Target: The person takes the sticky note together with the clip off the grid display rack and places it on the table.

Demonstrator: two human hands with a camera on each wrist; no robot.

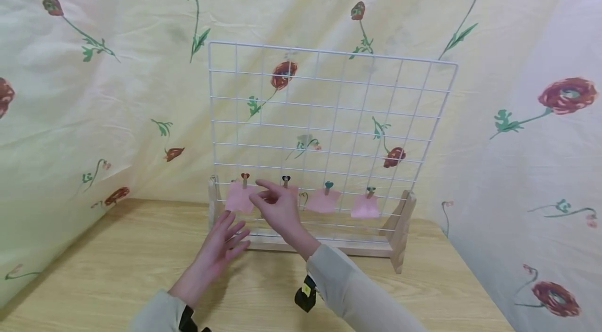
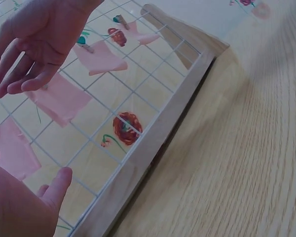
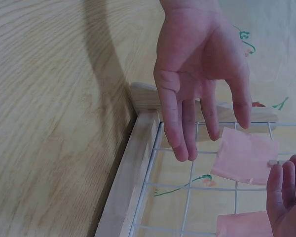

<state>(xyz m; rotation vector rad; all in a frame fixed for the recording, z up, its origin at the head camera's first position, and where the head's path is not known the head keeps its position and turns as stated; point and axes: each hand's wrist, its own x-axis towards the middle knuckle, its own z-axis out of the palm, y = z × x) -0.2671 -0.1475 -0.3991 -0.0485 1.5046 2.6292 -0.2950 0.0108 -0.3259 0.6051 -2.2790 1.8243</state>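
Note:
A white wire grid stands upright in a wooden base. Pink paper squares hang in a row on its lower part, each under a small clip; the leftmost square has a red heart-shaped clip. My right hand is raised before the grid, thumb and forefinger apart beside that square's right edge, partly covering the second square. Below the leftmost square my left hand is held palm inward with fingers spread. In the right wrist view my left hand has nothing in it.
Farther right hang a third pink square and a fourth. A wooden end support holds the grid's right side on the wood-grain table. Flower-printed cloth encloses the back and sides.

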